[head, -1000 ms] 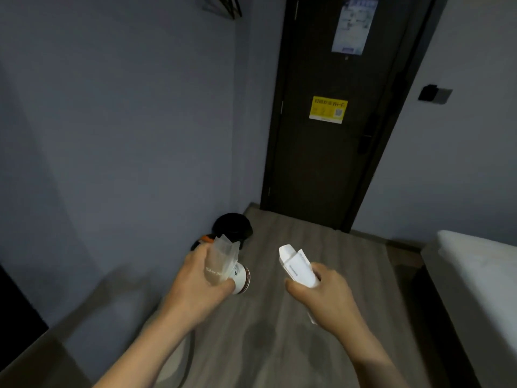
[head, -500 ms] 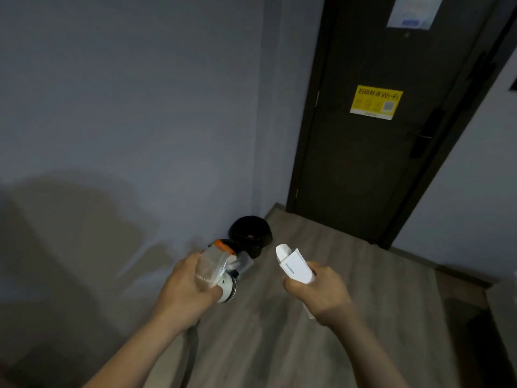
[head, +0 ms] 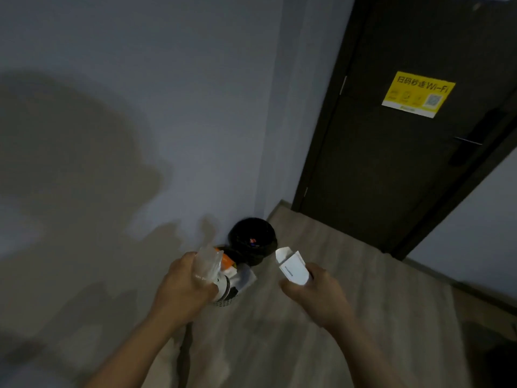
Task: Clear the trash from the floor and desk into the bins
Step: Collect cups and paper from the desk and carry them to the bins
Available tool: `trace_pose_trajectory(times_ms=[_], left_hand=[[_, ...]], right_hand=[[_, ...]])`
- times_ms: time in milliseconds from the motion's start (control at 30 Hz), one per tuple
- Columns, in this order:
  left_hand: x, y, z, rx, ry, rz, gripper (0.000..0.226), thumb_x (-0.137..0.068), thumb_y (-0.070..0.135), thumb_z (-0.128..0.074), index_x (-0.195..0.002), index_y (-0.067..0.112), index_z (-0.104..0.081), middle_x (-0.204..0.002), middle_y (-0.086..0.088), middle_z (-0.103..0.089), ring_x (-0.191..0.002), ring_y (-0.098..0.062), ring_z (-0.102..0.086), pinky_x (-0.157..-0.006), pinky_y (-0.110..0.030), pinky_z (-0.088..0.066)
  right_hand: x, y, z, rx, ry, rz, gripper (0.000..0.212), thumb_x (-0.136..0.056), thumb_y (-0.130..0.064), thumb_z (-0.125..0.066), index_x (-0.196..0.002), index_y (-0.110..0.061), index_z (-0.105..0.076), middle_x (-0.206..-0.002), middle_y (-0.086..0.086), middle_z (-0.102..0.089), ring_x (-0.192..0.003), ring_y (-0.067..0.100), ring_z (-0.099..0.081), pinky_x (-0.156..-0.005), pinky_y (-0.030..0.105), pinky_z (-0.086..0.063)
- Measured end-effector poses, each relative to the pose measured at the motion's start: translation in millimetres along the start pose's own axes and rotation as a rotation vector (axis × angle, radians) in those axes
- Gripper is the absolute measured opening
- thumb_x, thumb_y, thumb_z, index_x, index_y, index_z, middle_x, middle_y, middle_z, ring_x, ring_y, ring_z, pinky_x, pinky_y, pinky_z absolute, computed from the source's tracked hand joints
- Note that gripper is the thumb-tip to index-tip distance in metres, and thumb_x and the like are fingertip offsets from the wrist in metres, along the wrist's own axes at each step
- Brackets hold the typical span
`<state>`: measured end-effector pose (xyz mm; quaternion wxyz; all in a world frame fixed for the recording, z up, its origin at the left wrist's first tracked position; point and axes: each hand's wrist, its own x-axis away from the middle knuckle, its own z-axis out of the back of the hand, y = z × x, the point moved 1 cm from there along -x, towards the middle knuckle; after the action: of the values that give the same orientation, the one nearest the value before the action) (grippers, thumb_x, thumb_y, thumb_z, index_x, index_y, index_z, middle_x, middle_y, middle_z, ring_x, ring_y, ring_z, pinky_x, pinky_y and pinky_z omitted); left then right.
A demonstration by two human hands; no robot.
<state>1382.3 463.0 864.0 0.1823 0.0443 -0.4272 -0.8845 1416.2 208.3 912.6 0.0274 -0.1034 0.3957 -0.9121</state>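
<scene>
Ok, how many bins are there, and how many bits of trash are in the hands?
Bins: 2, a black bin and a mesh bin.
Trash in hands: 2, a clear wrapper in the left hand, a white carton in the right hand.
Total: 4.

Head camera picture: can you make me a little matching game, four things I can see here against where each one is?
Things:
1 clear plastic wrapper
2 white carton
3 black bin
4 yellow sticker

Places:
a on the dark door
b on the floor by the wall
c held in the left hand
d held in the right hand

Pairs: 1-c, 2-d, 3-b, 4-a.
</scene>
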Motion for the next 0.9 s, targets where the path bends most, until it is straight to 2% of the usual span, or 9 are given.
trace_pose_trajectory(times_ms=[233,400,467,567,667,733,800,833,900], left_hand=[[-100.1,-23.0,3.4,-0.071,-0.128,0.052,0.059,-0.054,0.036,-0.064,-0.109,0.026,-0.047,-0.099,0.001,-0.054,-0.084,-0.017,-0.057,-0.066,-0.031,-0.049],[-154.2,-28.7,-11.7,-0.071,-0.149,0.118,0.056,-0.052,0.034,-0.063,-0.105,0.028,-0.047,-0.097,0.002,-0.056,-0.082,-0.016,-0.059,-0.072,-0.036,-0.056],[-178.0,-28.7,-19.3,-0.091,-0.138,0.153,0.048,-0.052,0.032,-0.061,-0.098,0.028,-0.047,-0.093,0.003,-0.055,-0.081,-0.016,-0.059,-0.071,-0.035,-0.055],[-212.0,-31.6,-33.5,-0.117,-0.103,0.190,0.038,-0.056,0.026,-0.063,-0.091,0.024,-0.046,-0.088,0.002,-0.054,-0.078,-0.016,-0.058,-0.070,-0.033,-0.053],[-246.4,-38.8,-52.1,-0.157,-0.060,0.169,0.037,-0.055,0.021,-0.060,-0.089,0.012,-0.050,-0.081,-0.003,-0.054,-0.072,-0.022,-0.057,-0.063,-0.034,-0.051],[-267.4,-38.3,-62.8,-0.231,-0.093,0.193,0.035,-0.055,0.021,-0.061,-0.087,0.012,-0.050,-0.080,-0.002,-0.054,-0.070,-0.022,-0.057,-0.054,-0.027,-0.044],[-290.1,-42.0,-75.7,-0.228,-0.096,0.231,0.025,-0.061,0.024,-0.059,-0.081,0.012,-0.052,-0.079,-0.004,-0.055,-0.063,-0.023,-0.057,-0.048,-0.023,-0.041],[-299.1,-42.8,-84.3,-0.167,-0.195,0.253,0.017,-0.065,0.023,-0.057,-0.075,0.010,-0.054,-0.077,-0.006,-0.055,-0.060,-0.025,-0.056,-0.045,-0.023,-0.041],[-318.9,-56.4,-102.4,-0.208,-0.236,0.248,0.011,-0.072,0.017,-0.063,-0.075,0.010,-0.055,-0.081,-0.004,-0.052,-0.066,-0.026,-0.055,-0.050,-0.022,-0.041]], right_hand=[[-100.5,-12.0,-39.7,0.053,-0.059,-0.064,0.048,-0.071,-0.053,-0.072,-0.107,-0.028,-0.053,-0.097,-0.010,-0.061,-0.085,0.006,-0.060,-0.070,0.027,-0.057],[-161.6,-10.9,-59.2,0.063,-0.126,-0.088,0.050,-0.072,-0.050,-0.074,-0.109,-0.028,-0.049,-0.092,-0.015,-0.053,-0.077,-0.001,-0.052,-0.051,0.010,-0.042],[-190.5,-6.2,-65.1,0.074,-0.177,-0.083,0.054,-0.072,-0.051,-0.073,-0.114,-0.026,-0.049,-0.098,-0.013,-0.055,-0.083,0.001,-0.052,-0.058,0.010,-0.043],[-237.1,6.2,-76.2,0.089,-0.248,-0.074,0.067,-0.069,-0.060,-0.070,-0.121,-0.024,-0.047,-0.109,-0.008,-0.054,-0.097,0.008,-0.053,-0.074,0.020,-0.047],[-289.1,13.1,-81.0,0.209,-0.334,-0.020,0.058,-0.076,-0.059,-0.065,-0.115,-0.018,-0.050,-0.104,-0.003,-0.055,-0.092,0.009,-0.054,-0.076,0.024,-0.050],[-326.1,20.7,-82.6,0.231,-0.388,-0.014,0.051,-0.078,-0.055,-0.065,-0.109,-0.016,-0.051,-0.100,-0.001,-0.055,-0.089,0.010,-0.054,-0.075,0.025,-0.050],[-360.4,33.7,-87.2,0.218,-0.428,-0.046,0.052,-0.076,-0.056,-0.067,-0.107,-0.017,-0.052,-0.094,-0.005,-0.054,-0.084,0.006,-0.053,-0.070,0.021,-0.048],[-376.4,41.8,-91.7,0.217,-0.449,-0.059,0.055,-0.073,-0.059,-0.067,-0.107,-0.018,-0.051,-0.092,-0.007,-0.053,-0.081,0.004,-0.052,-0.067,0.019,-0.046],[-406.9,59.9,-105.8,0.231,-0.491,-0.077,0.066,-0.065,-0.067,-0.067,-0.108,-0.021,-0.049,-0.095,-0.007,-0.053,-0.085,0.006,-0.054,-0.069,0.020,-0.045]])
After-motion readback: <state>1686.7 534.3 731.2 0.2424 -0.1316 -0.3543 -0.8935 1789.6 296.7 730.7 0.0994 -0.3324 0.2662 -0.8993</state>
